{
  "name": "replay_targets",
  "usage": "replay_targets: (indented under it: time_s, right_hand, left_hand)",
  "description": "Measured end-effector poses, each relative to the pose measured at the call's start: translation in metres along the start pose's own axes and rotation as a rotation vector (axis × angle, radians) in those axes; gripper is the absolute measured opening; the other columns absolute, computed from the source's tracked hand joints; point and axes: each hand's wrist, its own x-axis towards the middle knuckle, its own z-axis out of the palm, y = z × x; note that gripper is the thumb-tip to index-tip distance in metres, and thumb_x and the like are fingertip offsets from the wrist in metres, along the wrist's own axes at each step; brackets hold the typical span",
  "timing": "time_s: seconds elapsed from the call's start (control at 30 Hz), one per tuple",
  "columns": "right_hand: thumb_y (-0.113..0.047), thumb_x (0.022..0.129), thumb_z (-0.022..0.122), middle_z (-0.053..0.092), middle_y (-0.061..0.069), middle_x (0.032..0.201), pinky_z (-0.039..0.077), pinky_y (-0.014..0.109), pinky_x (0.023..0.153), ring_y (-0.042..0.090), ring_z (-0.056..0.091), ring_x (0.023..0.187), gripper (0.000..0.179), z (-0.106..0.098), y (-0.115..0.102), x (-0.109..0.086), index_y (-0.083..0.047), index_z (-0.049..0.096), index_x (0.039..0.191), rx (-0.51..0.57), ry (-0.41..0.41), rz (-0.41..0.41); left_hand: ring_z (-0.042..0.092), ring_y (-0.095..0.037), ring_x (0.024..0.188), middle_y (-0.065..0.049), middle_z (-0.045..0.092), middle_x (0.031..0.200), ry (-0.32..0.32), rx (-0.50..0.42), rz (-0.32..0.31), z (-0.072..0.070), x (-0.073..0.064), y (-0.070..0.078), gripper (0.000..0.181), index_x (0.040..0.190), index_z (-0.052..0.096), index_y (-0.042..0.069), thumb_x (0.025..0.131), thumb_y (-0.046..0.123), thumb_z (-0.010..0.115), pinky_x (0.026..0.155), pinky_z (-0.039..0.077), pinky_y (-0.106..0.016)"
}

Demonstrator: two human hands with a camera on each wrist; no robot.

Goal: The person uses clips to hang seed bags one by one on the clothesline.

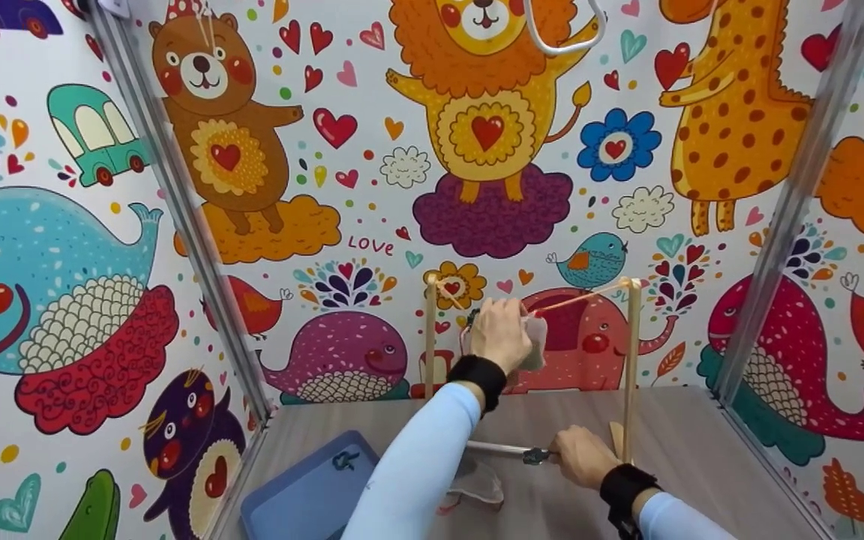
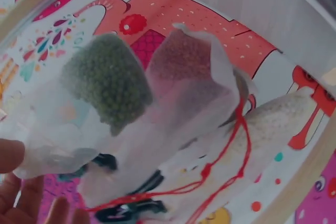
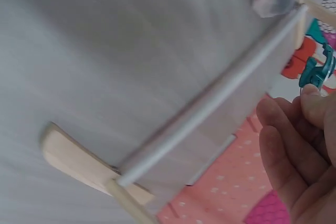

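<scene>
My left hand [image 1: 503, 334] is raised at the cord strung between two wooden posts [image 1: 631, 367]. In the left wrist view its thumb and fingers pinch the pale top of a sheer drawstring bag of green beans [image 2: 113, 80]. Beside that bag hang a bag of reddish grains [image 2: 184, 66] and a bag of whitish grains [image 2: 273, 121], with red drawstrings [image 2: 244, 145] and dark teal clips [image 2: 128, 209] about them. Low by the right post, my right hand [image 1: 582, 454] pinches a teal clip [image 3: 315, 72] between thumb and fingertips.
A blue tray [image 1: 282, 491] with another teal clip [image 1: 344, 460] lies at the left on the grey table [image 1: 672, 487]. A pale sheer bag [image 1: 481, 484] rests below the stand's metal bar [image 1: 496, 448]. A patterned wall [image 1: 372, 187] stands behind.
</scene>
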Motion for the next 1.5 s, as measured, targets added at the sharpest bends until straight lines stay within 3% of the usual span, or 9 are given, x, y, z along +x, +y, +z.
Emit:
replay_targets:
  time_s: [0.1,0.17,0.3,0.4,0.57,0.7,0.9,1.27,1.5]
  right_hand:
    - [-0.004,0.095,0.084,0.075,-0.002,0.075,0.057,0.033,0.061,0.011,0.057,0.066,0.006,-0.015,-0.008,0.005,-0.006,0.084,0.089,0.004,-0.024,0.03]
    - [-0.006,0.094,0.085,0.071,-0.001,0.072,0.061,0.037,0.063,0.014,0.058,0.065,0.009,-0.03,-0.015,0.01,-0.006,0.081,0.086,-0.042,0.011,0.036]
    - [-0.001,0.084,0.083,0.064,0.004,0.065,0.064,0.049,0.061,0.024,0.064,0.06,0.02,-0.071,-0.03,0.025,-0.009,0.069,0.073,-0.241,0.158,-0.019]
    - [0.004,0.076,0.079,0.067,0.009,0.067,0.064,0.052,0.059,0.03,0.068,0.061,0.02,-0.11,-0.042,0.035,-0.008,0.065,0.07,-0.383,0.211,-0.064]
    - [0.003,0.085,0.079,0.069,0.011,0.068,0.064,0.048,0.058,0.028,0.066,0.059,0.014,-0.17,-0.065,0.046,-0.005,0.072,0.076,-0.488,0.255,-0.088]
    - [0.0,0.092,0.08,0.069,0.012,0.067,0.066,0.05,0.06,0.031,0.068,0.058,0.016,-0.199,-0.081,0.057,-0.004,0.074,0.077,-0.532,0.325,-0.087]
    - [0.004,0.096,0.073,0.076,0.018,0.072,0.068,0.053,0.064,0.038,0.075,0.065,0.021,-0.214,-0.086,0.08,-0.002,0.077,0.077,-0.637,0.359,-0.116]
    - [0.003,0.097,0.076,0.077,0.016,0.075,0.07,0.052,0.07,0.034,0.077,0.068,0.017,-0.213,-0.098,0.106,-0.002,0.081,0.081,-0.724,0.241,-0.15]
    - [-0.01,0.092,0.086,0.073,0.013,0.074,0.07,0.053,0.072,0.032,0.073,0.067,0.015,-0.209,-0.092,0.104,-0.004,0.075,0.083,-0.563,0.151,-0.155]
  left_hand:
    - [0.072,-0.026,0.113,-0.006,0.081,0.112,-0.031,-0.055,-0.057,0.007,0.008,-0.006,0.011,0.114,0.073,0.013,0.106,0.021,0.075,0.101,0.061,-0.041]
    - [0.073,-0.027,0.114,-0.007,0.081,0.113,-0.047,-0.058,-0.08,0.008,0.012,-0.01,0.011,0.115,0.07,0.013,0.108,0.021,0.073,0.101,0.061,-0.042]
    - [0.075,-0.03,0.109,-0.009,0.083,0.107,-0.021,-0.002,-0.06,0.008,0.017,-0.015,0.012,0.112,0.067,0.013,0.108,0.022,0.073,0.097,0.062,-0.045]
    - [0.076,-0.031,0.106,-0.009,0.084,0.104,-0.013,0.044,-0.036,0.008,0.02,-0.017,0.013,0.11,0.067,0.013,0.108,0.025,0.073,0.097,0.061,-0.045]
    - [0.075,-0.029,0.105,-0.008,0.084,0.105,-0.052,0.093,-0.033,0.009,0.019,-0.014,0.015,0.111,0.068,0.014,0.109,0.028,0.072,0.098,0.061,-0.043]
    - [0.075,-0.027,0.103,-0.006,0.084,0.104,-0.054,0.127,-0.024,0.009,0.017,-0.013,0.016,0.112,0.069,0.014,0.108,0.029,0.075,0.097,0.061,-0.041]
    - [0.075,-0.025,0.1,-0.002,0.084,0.105,-0.064,0.153,-0.026,0.01,0.016,-0.013,0.016,0.11,0.069,0.016,0.11,0.031,0.074,0.095,0.06,-0.039]
    - [0.073,-0.026,0.103,-0.002,0.084,0.106,-0.025,0.168,0.014,0.012,0.016,-0.016,0.016,0.11,0.072,0.016,0.106,0.03,0.079,0.096,0.06,-0.039]
    - [0.07,-0.025,0.108,-0.003,0.082,0.109,0.036,0.168,0.01,0.015,0.013,-0.024,0.015,0.108,0.077,0.015,0.104,0.029,0.081,0.096,0.06,-0.039]
